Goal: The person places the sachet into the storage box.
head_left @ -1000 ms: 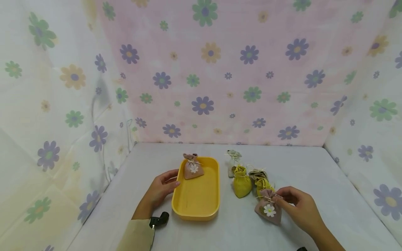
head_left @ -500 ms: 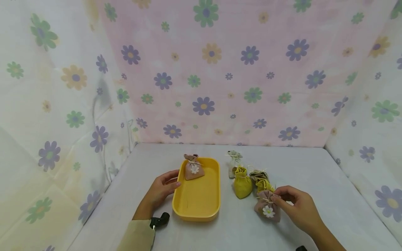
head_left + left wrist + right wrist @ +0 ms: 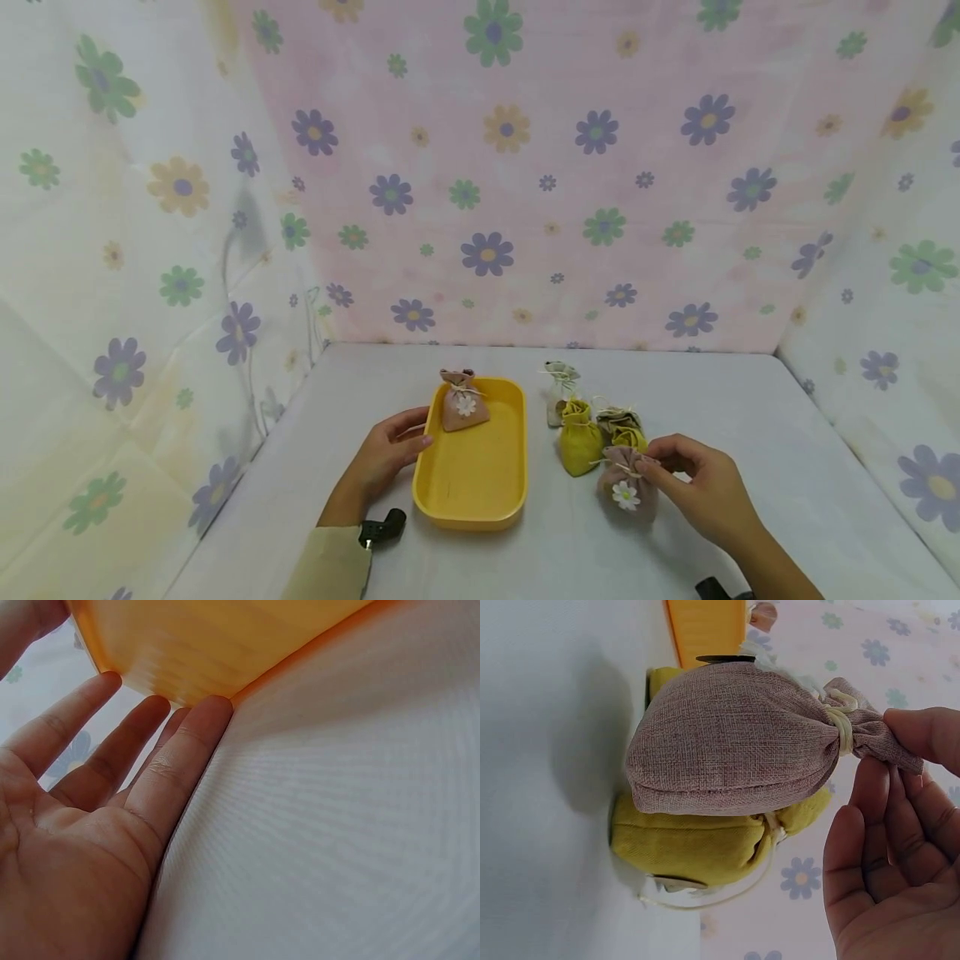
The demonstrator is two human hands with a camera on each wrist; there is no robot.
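My right hand (image 3: pixel 701 492) pinches the gathered neck of a dusty-pink drawstring pouch (image 3: pixel 626 492) between thumb and fingers. In the right wrist view this pouch (image 3: pixel 727 742) hangs off the white surface, in front of a yellow-green pouch (image 3: pixel 690 844). A white flower decorates its front in the head view. At the left, my left hand (image 3: pixel 386 454) holds the side of a yellow tray (image 3: pixel 422 492), thumb over the rim and fingers against the outer wall. Those fingers (image 3: pixel 180 765) touch the tray's wall (image 3: pixel 225 652) low down. Another pink pouch (image 3: pixel 463 408) leans in the tray's far left corner.
Right of the tray stand a pale patterned pouch (image 3: pixel 558 387), a yellow-green pouch (image 3: pixel 580 446) and a darker olive-brown pouch (image 3: pixel 617 419). Another yellow-green pouch (image 3: pixel 628 437) is partly hidden behind the held one. Flowered cloth (image 3: pixel 525 167) walls the table's back and sides.
My right hand has lifted the pink pouch and carried it slightly left and away from me. My left hand and the tray have stayed in place.
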